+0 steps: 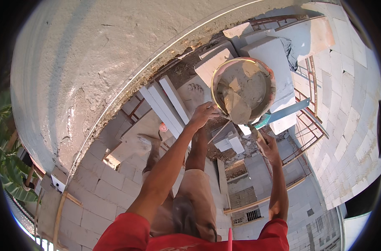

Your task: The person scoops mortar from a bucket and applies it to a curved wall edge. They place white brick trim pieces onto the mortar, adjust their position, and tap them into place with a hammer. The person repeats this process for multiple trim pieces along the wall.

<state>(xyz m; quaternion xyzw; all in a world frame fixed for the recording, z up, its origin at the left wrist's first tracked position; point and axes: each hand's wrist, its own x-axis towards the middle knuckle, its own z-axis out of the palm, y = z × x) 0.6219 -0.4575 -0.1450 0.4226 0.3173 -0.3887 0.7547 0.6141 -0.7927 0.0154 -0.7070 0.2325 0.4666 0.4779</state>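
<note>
Mortar [255, 79], grey and wet, lies in a round bucket [274, 79] with a yellow and red rim, beside large pale blocks [261, 47] (what bears its weight is hidden from above). The right hand [269, 148] is closed around the handle of a trowel [240, 109], whose smeared blade reaches over the near rim into the bucket. The left hand [205, 113] is at the bucket's near left edge, its fingers partly curled; I cannot tell whether they grip the rim or only rest there. A saw [290, 111] with a green handle lies just right of the trowel, its blade pointing away to the right. Farther left, a broad plastered surface [73, 83] curves across the view, grey and partly shiny.
</note>
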